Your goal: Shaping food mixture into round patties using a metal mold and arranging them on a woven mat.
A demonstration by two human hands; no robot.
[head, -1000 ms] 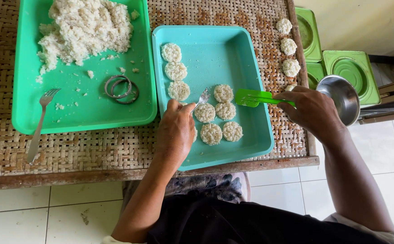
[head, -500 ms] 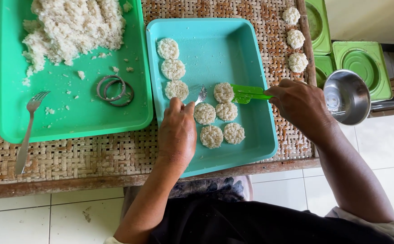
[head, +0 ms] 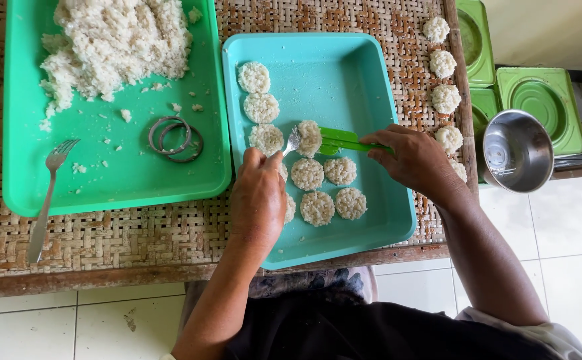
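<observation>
Head view: my right hand [head: 414, 160] grips a green spatula [head: 344, 141] with a rice cake [head: 309, 137] on its tip, over the teal tray [head: 378, 73], while my left hand [head: 258, 200] is closed on a small fork [head: 293, 140], tines steadying the cake. Other cakes [head: 331, 187] lie just below, crowding the spot. Loose rice [head: 118, 47], metal rings [head: 174, 139] and a second fork [head: 48, 193] sit in the green tray [head: 104, 187]; a steel bowl [head: 516, 150] stands right.

I work in a home kitchen: woven-mat worktop [head: 138, 240], trays of rice [head: 114, 40], tiled floor [head: 71, 327], steel bowl [head: 518, 151] at right.
</observation>
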